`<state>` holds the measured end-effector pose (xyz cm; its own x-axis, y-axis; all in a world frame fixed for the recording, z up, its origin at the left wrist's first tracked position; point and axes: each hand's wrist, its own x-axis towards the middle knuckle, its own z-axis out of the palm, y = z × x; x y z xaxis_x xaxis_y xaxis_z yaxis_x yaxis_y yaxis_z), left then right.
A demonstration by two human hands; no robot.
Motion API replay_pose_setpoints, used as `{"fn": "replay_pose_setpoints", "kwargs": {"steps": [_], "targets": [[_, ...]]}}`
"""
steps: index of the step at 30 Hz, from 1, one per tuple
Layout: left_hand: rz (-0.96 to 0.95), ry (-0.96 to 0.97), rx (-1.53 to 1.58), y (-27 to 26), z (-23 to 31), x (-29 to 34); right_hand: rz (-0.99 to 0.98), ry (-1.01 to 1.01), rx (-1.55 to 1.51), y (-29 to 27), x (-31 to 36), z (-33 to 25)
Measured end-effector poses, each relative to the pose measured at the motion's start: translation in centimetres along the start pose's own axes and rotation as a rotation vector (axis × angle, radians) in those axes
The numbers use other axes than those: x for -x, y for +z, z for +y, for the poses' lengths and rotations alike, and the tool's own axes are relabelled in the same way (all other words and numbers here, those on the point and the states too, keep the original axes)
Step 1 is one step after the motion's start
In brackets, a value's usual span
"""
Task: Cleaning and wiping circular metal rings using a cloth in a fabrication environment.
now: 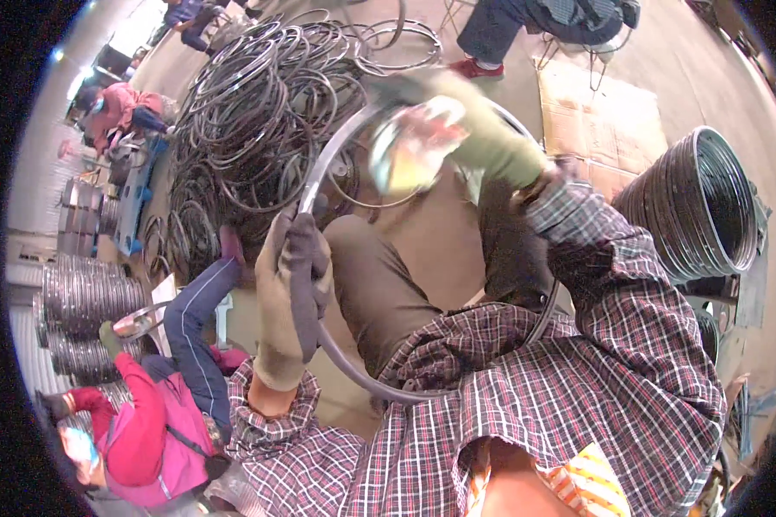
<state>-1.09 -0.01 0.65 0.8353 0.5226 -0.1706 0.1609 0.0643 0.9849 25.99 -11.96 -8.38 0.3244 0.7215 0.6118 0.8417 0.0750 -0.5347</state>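
Hoop (326,162)'s over the lap (375,280) — left hand (293,293) wrapped round its left side, right hand (487,129) too blurred to tell its grip, colourful rag (409,153) against it. Probably light, stiff, kinda slick — I'd grab opposite sides.

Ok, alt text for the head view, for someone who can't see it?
A person's gloved left hand grips a large grey ring; the motion-blurred, gloved right hand is at its far side with a multicoloured, cloth-like item. Ahead lies a heap of rings, with a ring stack at right and a co-worker in pink at left.
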Motion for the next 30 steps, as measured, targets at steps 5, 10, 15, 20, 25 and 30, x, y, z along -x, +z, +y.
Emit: {"fn": "replay_pose_setpoints", "kwargs": {"steps": [5, 10, 15, 20, 25, 30], "targets": [[-0.069, 0.093, -0.015, 0.0, -0.9, -0.6, -0.011, 0.207, 0.065, -2.5, 3.6, 2.3], [-0.15, 0.219, -0.147, 2.1, 0.4, -1.7, 0.062, -0.257, 0.411, -1.8, -4.1, -5.8], [-0.025, 0.216, -0.156, 1.8, -0.4, 1.3, 0.137, -0.194, 0.273, -2.5, -2.4, -2.6], [-0.063, 0.138, -0.058, 2.1, -0.1, 1.9, 0.061, 0.273, 0.209, -5.3, 10.9, 5.6], [-0.124, 0.157, 0.077, 0.7, -0.6, 0.5, 0.11, -0.051, 0.204, -8.8, 11.7, 7.2], [-0.075, 0.279, -0.066, 1.2, -1.2, 0.2, 0.565, 0.441, -0.286, -13.6, 12.7, 4.0]]}}
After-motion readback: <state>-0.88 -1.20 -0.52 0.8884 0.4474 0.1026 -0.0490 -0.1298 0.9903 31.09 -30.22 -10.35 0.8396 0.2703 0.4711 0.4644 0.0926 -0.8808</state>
